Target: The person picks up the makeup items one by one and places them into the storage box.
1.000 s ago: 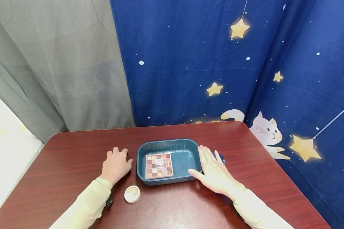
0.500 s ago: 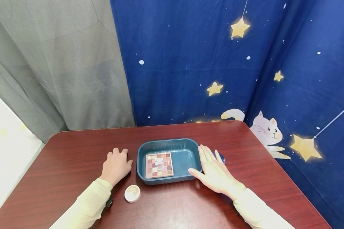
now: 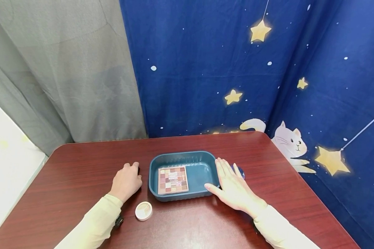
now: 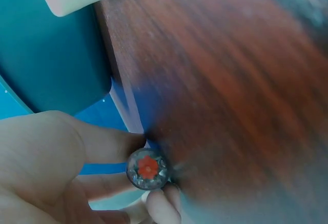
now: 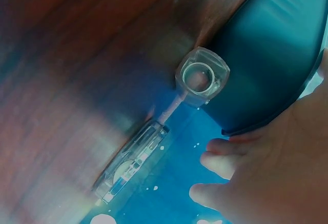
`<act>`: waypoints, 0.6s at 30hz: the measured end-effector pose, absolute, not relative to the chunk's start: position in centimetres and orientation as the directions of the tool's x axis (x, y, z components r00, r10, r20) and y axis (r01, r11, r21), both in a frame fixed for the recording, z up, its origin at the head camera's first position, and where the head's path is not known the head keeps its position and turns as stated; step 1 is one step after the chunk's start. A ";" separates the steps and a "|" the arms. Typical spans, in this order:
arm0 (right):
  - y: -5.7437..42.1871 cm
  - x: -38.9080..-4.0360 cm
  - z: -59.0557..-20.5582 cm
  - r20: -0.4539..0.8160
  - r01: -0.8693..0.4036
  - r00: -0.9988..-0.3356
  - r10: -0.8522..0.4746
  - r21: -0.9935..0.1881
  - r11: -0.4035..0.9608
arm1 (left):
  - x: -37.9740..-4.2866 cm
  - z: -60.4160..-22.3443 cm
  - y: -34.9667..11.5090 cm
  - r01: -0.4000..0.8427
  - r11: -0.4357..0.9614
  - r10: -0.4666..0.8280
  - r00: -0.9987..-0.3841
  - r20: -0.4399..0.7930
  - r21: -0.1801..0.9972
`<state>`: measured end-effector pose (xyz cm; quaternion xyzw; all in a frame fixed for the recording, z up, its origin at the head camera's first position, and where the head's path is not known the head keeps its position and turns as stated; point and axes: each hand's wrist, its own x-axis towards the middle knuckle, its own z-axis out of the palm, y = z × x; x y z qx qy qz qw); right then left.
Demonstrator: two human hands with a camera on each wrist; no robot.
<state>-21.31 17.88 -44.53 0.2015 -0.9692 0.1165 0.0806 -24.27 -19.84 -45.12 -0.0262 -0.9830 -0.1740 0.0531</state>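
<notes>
My left hand is left of the teal tray on the table. In the left wrist view its thumb and fingers pinch a small round clear-topped piece with a red flower inside, seen end-on; the rest of it is hidden. My right hand lies with straight fingers along the tray's right rim, thumb spread over the near corner. An eyeshadow palette lies flat in the tray's left half. A round white pot with a sectioned cream top stands nearer me, between left forearm and tray.
Past my right hand a dark blue round thing is partly covered. The right wrist view has a clear squarish bottle beside the tray and a flat clear case near it. Grey and blue curtains hang behind the table.
My left hand's fingers have drawn in and shifted slightly, the thumb coming closer to the hand. The right hand, tray, palette and pot stay in place.
</notes>
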 end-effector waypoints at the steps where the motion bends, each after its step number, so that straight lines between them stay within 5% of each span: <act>1: 17.9 -21.3 -44.6 0.206 -0.411 -0.905 -0.373 -0.192 0.891 | -24.3 -45.1 -19.9 0.074 0.938 0.036 -0.992 0.119 0.339; 18: 17.9 -21.3 -44.6 0.207 -0.407 -0.906 -0.369 -0.189 0.893 | -24.3 -45.1 -19.9 0.071 0.940 0.021 -0.988 0.150 0.333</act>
